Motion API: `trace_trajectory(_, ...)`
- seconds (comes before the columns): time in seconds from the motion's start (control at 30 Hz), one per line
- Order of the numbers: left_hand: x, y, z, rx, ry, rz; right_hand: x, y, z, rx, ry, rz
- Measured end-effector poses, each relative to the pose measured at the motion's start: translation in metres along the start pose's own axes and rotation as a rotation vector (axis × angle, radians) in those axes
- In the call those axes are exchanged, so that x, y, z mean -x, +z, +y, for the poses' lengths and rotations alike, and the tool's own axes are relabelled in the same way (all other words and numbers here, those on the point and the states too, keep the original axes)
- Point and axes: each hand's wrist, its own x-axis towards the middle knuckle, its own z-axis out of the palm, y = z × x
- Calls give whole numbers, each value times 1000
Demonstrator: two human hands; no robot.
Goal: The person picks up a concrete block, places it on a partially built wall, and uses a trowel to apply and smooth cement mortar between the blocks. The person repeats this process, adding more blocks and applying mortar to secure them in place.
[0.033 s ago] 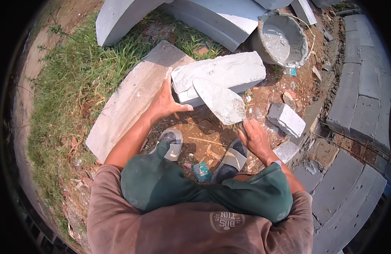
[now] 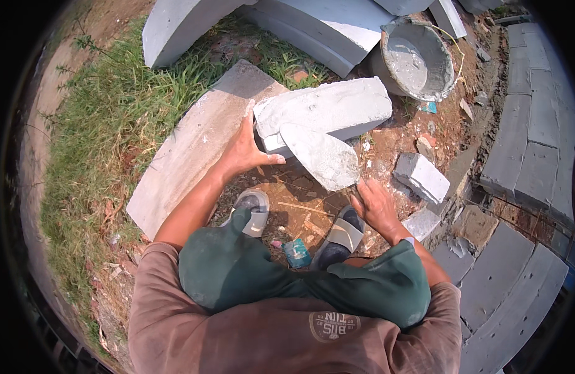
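Note:
A pale grey concrete block, its top smeared with wet mortar, lies across in front of me. My left hand spans its left end, thumb on the near side and fingers on the far side. My right hand is closed round the handle of a trowel, the handle being mostly hidden by the fingers. The trowel's broad blade, coated in grey mortar, slants up and left with its tip over the block's near left edge. Beyond the block's right end stands a bucket with grey mortar inside.
A long flat slab lies at the left beside grass. Large curved concrete pieces are at the back. A smaller block sits to the right, before rows of grey pavers. A teal wrapper lies between my sandalled feet.
The trowel blade has slid slightly toward me and to the left along the block's near edge. My right hand has shifted a little with it, while my left hand stays at the block's end.

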Motion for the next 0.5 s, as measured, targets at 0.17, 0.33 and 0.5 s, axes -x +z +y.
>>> trace_trajectory(0.17,0,1,1,-3,-29,-34,4,-11,-5,7,-20,-83)
trace_trajectory(0.33,-2,-1,1,10,-6,-62,-16,0,1,59,-96,-97)
trace_trajectory(0.5,1,-5,5,2,-68,-82,33,-27,5,106,60,-114)
